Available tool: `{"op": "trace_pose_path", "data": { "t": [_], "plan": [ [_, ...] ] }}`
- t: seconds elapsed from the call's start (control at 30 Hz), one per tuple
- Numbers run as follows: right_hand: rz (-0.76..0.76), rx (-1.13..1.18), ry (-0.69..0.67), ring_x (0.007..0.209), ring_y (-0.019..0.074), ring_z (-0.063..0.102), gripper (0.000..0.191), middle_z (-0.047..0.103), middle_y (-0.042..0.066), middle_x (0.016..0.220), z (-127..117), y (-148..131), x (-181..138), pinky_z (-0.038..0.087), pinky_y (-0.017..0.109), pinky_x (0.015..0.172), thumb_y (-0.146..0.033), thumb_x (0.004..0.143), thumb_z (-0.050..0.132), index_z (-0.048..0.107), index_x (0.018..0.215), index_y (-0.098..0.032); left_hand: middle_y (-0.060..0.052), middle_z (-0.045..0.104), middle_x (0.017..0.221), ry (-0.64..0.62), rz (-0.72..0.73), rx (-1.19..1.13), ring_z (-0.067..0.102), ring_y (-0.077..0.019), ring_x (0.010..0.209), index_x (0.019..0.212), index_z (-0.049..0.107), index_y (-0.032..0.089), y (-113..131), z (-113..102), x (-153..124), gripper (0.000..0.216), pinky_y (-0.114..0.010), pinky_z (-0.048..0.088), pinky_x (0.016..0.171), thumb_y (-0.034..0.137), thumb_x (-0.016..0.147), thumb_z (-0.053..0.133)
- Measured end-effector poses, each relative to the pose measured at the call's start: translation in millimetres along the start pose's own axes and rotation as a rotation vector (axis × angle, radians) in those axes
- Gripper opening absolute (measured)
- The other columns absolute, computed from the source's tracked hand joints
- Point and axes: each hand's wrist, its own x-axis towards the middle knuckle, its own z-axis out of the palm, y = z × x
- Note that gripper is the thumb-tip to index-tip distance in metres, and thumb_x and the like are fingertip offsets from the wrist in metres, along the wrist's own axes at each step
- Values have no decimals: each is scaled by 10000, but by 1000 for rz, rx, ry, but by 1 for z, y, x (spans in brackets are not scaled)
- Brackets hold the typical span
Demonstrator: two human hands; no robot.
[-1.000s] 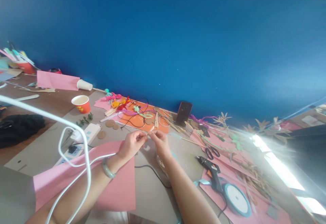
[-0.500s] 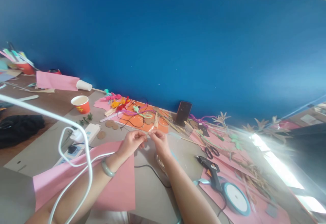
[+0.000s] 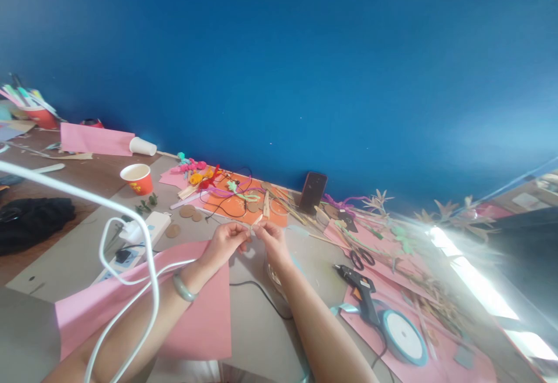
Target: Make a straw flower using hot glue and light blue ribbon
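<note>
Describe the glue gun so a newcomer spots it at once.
Below the blue wall is a cluttered table; look right of the right hand. Between the scissors and the round ribbon spool lies a black glue gun. Its pistol shape and tapered nozzle set it apart from both.

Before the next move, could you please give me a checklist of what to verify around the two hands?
1. Left hand grip closed at the fingertips: ok.
2. Right hand grip closed opposite it: ok.
3. Pale piece fully visible: not ok, fingers hide part of it.
4. White cable clear of the left forearm in view: not ok, it crosses in front.
5. Glue gun apart from both hands: ok.
6. Glue gun cool: cannot tell.
</note>
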Motion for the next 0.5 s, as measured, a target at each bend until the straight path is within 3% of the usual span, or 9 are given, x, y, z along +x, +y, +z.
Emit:
{"op": "trace_pose_path", "data": {
  "t": [0.5],
  "plan": [
    [12, -1, -38, 585, 141, 565, 198, 616, -19, 598, 1, 4, 0, 436, 268, 635, -340, 684, 725, 606, 627, -192, -7, 630, 519, 55, 73, 142, 573, -116, 443, 707, 636, 147, -11, -3, 1, 245, -204, 463, 450, 384, 754, 673]
  ]
}}
